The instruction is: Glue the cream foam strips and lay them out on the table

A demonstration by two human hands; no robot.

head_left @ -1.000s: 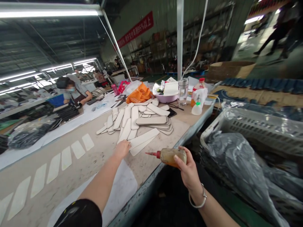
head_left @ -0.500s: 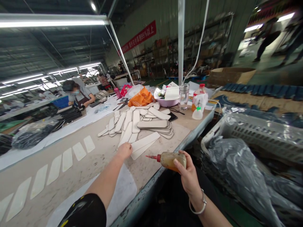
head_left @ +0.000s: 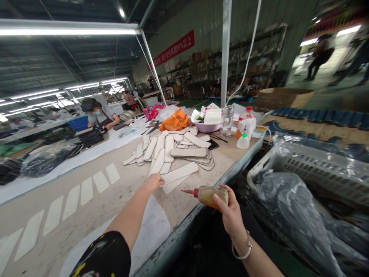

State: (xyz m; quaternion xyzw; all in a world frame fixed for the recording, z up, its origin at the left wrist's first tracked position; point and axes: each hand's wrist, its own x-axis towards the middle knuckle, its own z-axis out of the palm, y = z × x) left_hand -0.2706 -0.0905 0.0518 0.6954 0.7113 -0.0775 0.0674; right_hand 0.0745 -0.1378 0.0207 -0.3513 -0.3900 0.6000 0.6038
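Note:
My right hand (head_left: 230, 209) is wrapped round a squeeze bottle (head_left: 211, 197) of amber liquid, tilted on its side with its red nozzle pointing left. My left hand (head_left: 154, 183) is closed at the near end of a long white strip (head_left: 181, 173), its fingertips partly hidden. Under that strip lies another pale piece (head_left: 175, 185). Just beyond, a loose pile of rounded white panels (head_left: 168, 148) covers the table, with a neat stack (head_left: 191, 153) at its right. A row of separate white pieces (head_left: 71, 202) lies flat along the left.
Behind the pile sit an orange bag (head_left: 175, 120), a lilac basin (head_left: 208, 127), a glass tumbler (head_left: 227, 122) and a small green-capped bottle (head_left: 243, 141). A white crate (head_left: 325, 161) with grey plastic stands right of the table edge. A co-worker (head_left: 100, 115) sits across, left.
The view has shifted slightly, so the scene sits a little lower and further right. Both hands keep nearly the same place and hold.

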